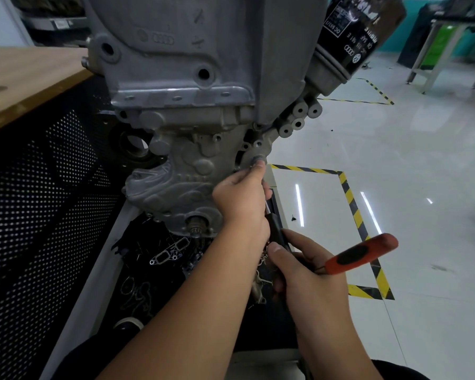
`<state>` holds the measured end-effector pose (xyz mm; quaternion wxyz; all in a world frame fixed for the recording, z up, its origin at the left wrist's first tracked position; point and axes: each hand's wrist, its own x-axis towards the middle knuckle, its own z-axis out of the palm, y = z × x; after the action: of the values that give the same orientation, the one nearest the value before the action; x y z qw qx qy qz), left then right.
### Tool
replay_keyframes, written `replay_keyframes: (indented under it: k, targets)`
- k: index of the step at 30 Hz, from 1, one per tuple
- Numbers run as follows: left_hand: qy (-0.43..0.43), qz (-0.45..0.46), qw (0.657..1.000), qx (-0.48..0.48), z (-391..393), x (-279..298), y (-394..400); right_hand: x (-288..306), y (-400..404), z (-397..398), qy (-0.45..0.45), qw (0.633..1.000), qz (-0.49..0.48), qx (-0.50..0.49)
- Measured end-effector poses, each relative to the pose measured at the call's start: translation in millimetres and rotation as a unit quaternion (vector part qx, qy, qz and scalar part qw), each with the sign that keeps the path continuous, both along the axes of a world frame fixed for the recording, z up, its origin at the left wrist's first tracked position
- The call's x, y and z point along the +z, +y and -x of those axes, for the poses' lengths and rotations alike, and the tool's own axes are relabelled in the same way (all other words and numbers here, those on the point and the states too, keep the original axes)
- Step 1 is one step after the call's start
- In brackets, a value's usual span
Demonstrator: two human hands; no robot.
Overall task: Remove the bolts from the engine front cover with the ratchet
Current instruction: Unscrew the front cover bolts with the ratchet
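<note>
One engine (192,78) here, hanging nose-down over a tray, with the grey front cover (176,185) facing the camera. Both hands are on the job.

The left hand (242,201) reaches up to the lower right edge of the cover, fingertips pinching one bolt (259,160) that sits in its boss there. So that grip is closed down small on the bolt head, thumb and finger around it. I can't tell how far the bolt is backed out.

The right hand (310,272) sits lower, just below and to the right of the left wrist, fingers curled tight around the ratchet (362,255). One ratchet, orange handle with a black insert, sticking out to the right over the floor. A dark shaft (276,229) runs up from this hand behind the left hand; its top end is hidden, so I can't tell whether it's on the bolt or not.

Other stuff: one black oil filter (359,31) at the top right of the engine, four round empty bosses (299,119) clustered on the right side, one wooden worktop (25,78) on the left with a perforated black panel (52,201) under it. The tray (99,256) below holds dark gaskets and bits, too jumbled to count. Yellow-black tape (351,204) marks the floor.
</note>
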<state>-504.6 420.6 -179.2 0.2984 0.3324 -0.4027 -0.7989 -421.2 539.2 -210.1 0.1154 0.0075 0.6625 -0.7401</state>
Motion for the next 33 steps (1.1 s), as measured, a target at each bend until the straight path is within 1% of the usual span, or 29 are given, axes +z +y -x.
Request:
replay_keyframes:
  k: [4, 7, 9, 12, 14, 15, 17, 20, 22, 23, 28, 31, 33]
  targets:
    - [-0.003, 0.016, 1.0, 0.007, 3.6, 0.2, -1.2, 0.0, -2.2, 1.8, -0.001, 1.0, 0.002, -0.006]
    - [-0.009, 0.058, 0.998, 0.019, 7.6, -4.2, -0.9, -0.8, -2.9, 3.1, -0.011, 1.0, 0.01, -0.011]
    - [-0.049, 0.131, 0.99, 0.032, 12.2, -8.2, -2.3, -1.0, -2.7, 3.9, -0.024, 0.999, 0.019, -0.015]
    - [-0.132, 0.262, 0.956, 0.028, 11.1, -11.4, -4.6, 0.6, -3.4, 2.0, -0.03, 0.999, 0.039, -0.017]
    - [-0.162, 0.308, 0.937, 0.016, 7.2, -10.9, -6.3, 1.8, -4.5, -1.0, -0.04, 0.997, 0.072, -0.012]
    - [-0.167, 0.314, 0.935, 0.01, 6.9, -10.9, -7.3, 2.0, -4.2, -2.9, -0.045, 0.995, 0.089, -0.013]
    - [-0.144, 0.275, 0.951, -0.005, 7.0, -7.9, -7.8, 1.7, -3.2, -5.9, -0.051, 0.993, 0.106, -0.023]
    - [-0.089, 0.142, 0.984, -0.061, 6.0, 1.6, -11.7, 0.9, -0.7, -9.3, -0.042, 0.993, 0.103, -0.038]
    - [-0.063, 0.064, 0.99, -0.108, 1.7, 9.2, -15.9, 2.1, -0.1, -11.7, -0.029, 0.995, 0.091, -0.039]
    - [-0.06, 0.044, 0.989, -0.128, 0.3, 11.5, -18.3, 2.3, -0.3, -12.4, -0.023, 0.995, 0.089, -0.041]
    - [-0.047, 0.0, 0.982, -0.184, -6.0, 13.8, -24.1, 0.6, -2.2, -13.9, -0.017, 0.994, 0.095, -0.053]
    - [-0.044, -0.015, 0.978, -0.203, -9.0, 15.1, -27.3, -2.4, -3.1, -16.7, 0.003, 0.994, 0.082, -0.068]
    - [-0.045, -0.022, 0.975, -0.214, -10.5, 16.0, -29.1, -4.1, -2.8, -19.8, 0.029, 0.995, 0.054, -0.078]
